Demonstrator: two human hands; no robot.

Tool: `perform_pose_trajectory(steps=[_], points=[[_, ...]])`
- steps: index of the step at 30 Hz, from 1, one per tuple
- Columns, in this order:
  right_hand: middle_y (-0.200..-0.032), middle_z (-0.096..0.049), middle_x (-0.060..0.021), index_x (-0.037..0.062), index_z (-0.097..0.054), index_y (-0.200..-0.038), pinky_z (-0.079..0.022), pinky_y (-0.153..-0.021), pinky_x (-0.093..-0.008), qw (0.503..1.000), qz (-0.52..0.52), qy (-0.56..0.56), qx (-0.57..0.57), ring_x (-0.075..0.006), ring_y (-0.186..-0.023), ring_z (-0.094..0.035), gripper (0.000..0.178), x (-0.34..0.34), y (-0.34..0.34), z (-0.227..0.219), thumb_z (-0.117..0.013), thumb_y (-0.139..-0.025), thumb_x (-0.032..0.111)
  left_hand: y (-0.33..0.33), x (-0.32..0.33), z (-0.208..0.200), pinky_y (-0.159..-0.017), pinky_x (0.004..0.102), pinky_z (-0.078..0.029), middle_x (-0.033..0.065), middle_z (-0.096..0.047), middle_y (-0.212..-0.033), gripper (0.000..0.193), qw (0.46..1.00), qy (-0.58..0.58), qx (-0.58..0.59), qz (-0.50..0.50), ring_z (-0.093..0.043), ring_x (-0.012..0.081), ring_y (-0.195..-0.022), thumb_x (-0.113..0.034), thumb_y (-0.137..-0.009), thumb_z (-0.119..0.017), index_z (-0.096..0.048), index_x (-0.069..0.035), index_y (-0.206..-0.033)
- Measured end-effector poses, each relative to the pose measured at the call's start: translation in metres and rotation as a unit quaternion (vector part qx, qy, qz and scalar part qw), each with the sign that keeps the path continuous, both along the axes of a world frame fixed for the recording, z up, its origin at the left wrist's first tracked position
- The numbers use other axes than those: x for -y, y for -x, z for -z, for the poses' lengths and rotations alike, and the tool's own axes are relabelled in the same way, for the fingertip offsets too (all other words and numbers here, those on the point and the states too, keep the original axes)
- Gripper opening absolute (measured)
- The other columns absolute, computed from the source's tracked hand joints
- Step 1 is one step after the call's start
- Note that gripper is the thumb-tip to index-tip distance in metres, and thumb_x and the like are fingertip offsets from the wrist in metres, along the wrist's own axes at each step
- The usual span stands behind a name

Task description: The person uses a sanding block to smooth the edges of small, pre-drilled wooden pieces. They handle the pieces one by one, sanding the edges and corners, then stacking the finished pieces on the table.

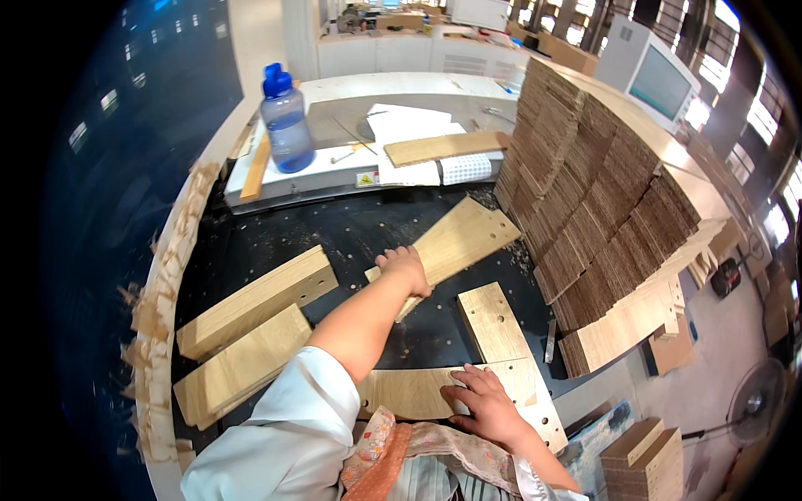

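My left hand reaches to the middle of the black work surface. Its fingers curl over the near end of a pale wooden board, which lies slanted with another board overlapping it. Close to my body, my right hand rests on a wooden board, fingers spread and gripping nothing. That board lies crosswise, its right end by a longer board with drilled holes. Part of the crosswise board is hidden under my hand and the patterned apron.
Two board stacks lie at the left. A tall stack of boards rises at the right. Behind, a white ledge holds a blue water bottle, papers and a loose board. A monitor and a fan stand farther right.
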State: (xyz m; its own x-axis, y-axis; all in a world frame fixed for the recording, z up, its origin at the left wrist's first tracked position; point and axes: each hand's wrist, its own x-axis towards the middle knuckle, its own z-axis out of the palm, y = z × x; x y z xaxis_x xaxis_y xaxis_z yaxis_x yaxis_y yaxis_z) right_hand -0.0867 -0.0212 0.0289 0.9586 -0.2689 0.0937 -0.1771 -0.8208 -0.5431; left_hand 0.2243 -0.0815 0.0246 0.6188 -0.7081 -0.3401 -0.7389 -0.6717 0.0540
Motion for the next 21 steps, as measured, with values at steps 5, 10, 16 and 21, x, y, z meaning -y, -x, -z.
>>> perform_pose_trajectory(steps=[5,10,16,21], points=[[-0.135,-0.052,-0.0118,0.0156,-0.062,-0.122,-0.029,-0.110,-0.0541,0.999,-0.010,0.025,0.017,-0.0359,-0.134,-0.040,0.058,0.001,-0.001,0.012,-0.080,-0.068,0.021,0.021,-0.032,0.001,-0.111,0.0546,-0.025,0.0191,-0.033,-0.148,0.114,0.997,0.064,-0.006,0.043,-0.030,0.0378,-0.138,-0.036,-0.061,-0.084,-0.020,-0.007,-0.151],[-0.135,-0.052,-0.0122,0.0147,-0.061,-0.123,-0.031,-0.108,-0.0563,0.998,-0.020,0.047,0.030,-0.0379,-0.132,-0.041,0.061,0.004,-0.001,0.019,-0.081,-0.066,0.022,0.004,-0.114,-0.046,-0.111,0.0436,-0.033,0.0206,-0.036,-0.148,0.094,0.959,0.222,0.008,0.179,-0.036,0.0373,-0.136,-0.027,-0.065,-0.081,-0.036,-0.005,-0.144],[-0.134,-0.052,-0.0115,0.0156,-0.062,-0.121,-0.030,-0.110,-0.0553,0.999,-0.015,0.042,0.030,-0.0378,-0.131,-0.042,0.059,0.000,0.001,0.016,-0.082,-0.067,0.018,-0.044,-0.314,-0.065,-0.107,0.0413,-0.039,0.0206,-0.047,-0.140,0.091,0.989,0.126,-0.071,0.025,-0.045,0.0357,-0.129,-0.029,-0.063,-0.084,-0.043,-0.007,-0.141],[-0.135,-0.051,-0.0114,0.0167,-0.062,-0.122,-0.029,-0.111,-0.0552,0.999,-0.027,0.029,0.023,-0.0381,-0.132,-0.040,0.059,-0.001,0.000,0.013,-0.081,-0.066,0.017,-0.039,-0.415,-0.025,-0.110,0.0441,-0.034,0.0200,-0.035,-0.148,0.115,0.992,0.016,0.051,-0.112,-0.035,0.0358,-0.137,-0.031,-0.054,-0.087,-0.028,-0.011,-0.150]])
